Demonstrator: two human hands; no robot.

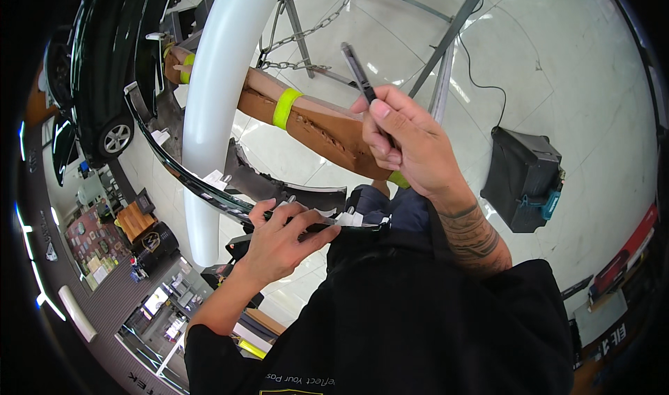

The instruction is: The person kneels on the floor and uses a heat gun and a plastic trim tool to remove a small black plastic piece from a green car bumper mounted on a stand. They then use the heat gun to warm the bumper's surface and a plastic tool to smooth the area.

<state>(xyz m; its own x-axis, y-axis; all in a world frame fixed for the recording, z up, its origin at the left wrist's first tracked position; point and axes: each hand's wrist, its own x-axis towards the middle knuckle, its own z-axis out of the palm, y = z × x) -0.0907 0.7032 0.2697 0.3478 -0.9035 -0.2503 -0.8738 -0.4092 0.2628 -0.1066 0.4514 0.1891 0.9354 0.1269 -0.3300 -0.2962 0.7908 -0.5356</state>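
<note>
My right hand [411, 140] is raised in front of my body, its fingers closed round a slim black and grey utility knife [359, 74]. The knife points up and away from me, touching nothing. Low and to the left, my left hand [289, 245] has its fingers bent over the edge of a long, curved, glossy black car trim piece [188, 179]. Small white film flaps [217, 180] stick out along this trim. Its near end lies against my waist, and a dull dark inner panel [279, 189] shows beyond it.
A thick white tube [216, 81] crosses beside a brown padded bar [313, 133] with yellow-green straps. Behind stands a grey metal frame [446, 53] with a chain [317, 29]. A black box [523, 179] and cable [470, 71] lie at right. A black car [108, 67] stands left.
</note>
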